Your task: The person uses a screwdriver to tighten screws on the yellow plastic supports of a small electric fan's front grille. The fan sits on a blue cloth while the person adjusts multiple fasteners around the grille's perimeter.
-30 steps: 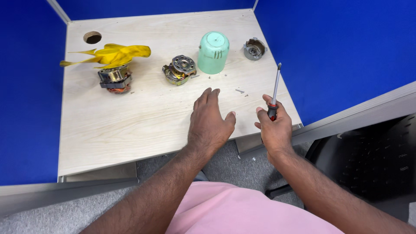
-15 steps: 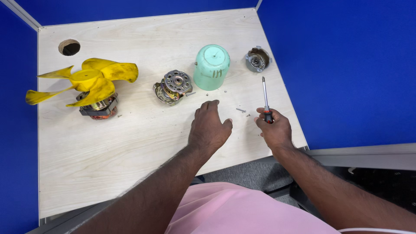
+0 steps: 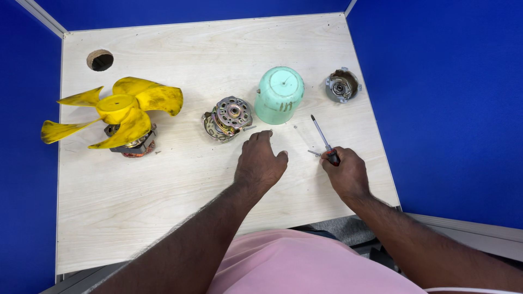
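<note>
i have the slim screwdriver with the red-and-black handle (image 3: 322, 140) in my right hand (image 3: 344, 175), fingers curled shut around the handle. it lies low over the pale wooden bench (image 3: 163, 179), long axis running away from me, tip aimed up-left toward the mint-green plastic housing (image 3: 279, 93). my left hand (image 3: 260, 163) rests flat, fingers spread, holding nothing, just short of the round metal motor part (image 3: 227, 117). i judge this a pause between fastenings; next calls for lining the tip on a screw. a small screw (image 3: 313, 153) sits just beside the handle.
</note>
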